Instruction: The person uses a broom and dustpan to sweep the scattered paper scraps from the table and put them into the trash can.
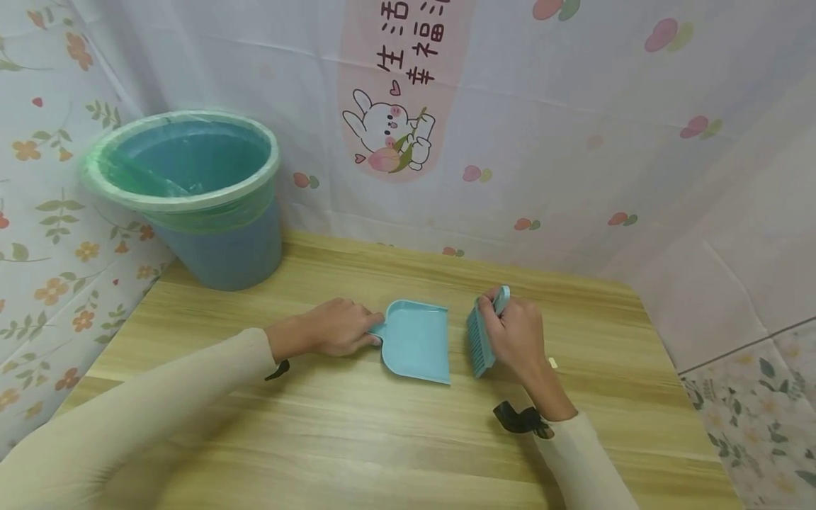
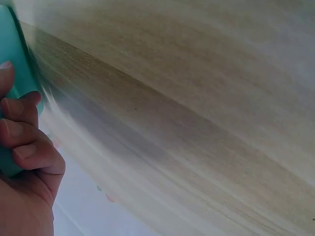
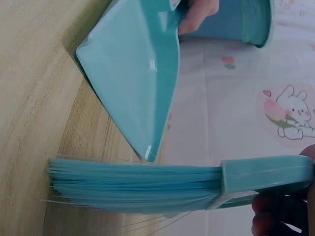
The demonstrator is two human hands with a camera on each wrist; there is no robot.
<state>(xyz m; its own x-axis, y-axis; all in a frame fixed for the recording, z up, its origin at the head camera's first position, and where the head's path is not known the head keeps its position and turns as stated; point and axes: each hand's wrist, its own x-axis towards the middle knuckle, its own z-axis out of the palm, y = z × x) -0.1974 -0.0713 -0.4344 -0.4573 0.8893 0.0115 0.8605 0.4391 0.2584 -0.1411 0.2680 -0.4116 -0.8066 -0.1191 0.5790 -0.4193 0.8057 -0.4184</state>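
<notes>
My left hand (image 1: 341,327) grips the short handle of a light blue dustpan (image 1: 416,341), its fingers curled round it in the left wrist view too. The pan lies over the wooden table with its wide mouth facing right. My right hand (image 1: 518,331) holds a matching hand brush (image 1: 479,341) by the handle, just right of that mouth. In the right wrist view the brush's bristles (image 3: 133,186) reach down toward the tabletop, with the dustpan (image 3: 133,73) beside them. A small pale scrap (image 1: 552,363) lies on the table to the right of my right hand.
A blue bin (image 1: 232,244) with a green liner bag (image 1: 217,216) over its rim stands at the table's back left corner. Printed cloth (image 1: 542,127) hangs along the back and left sides. The wooden table (image 1: 357,446) ends at a right edge near patterned fabric.
</notes>
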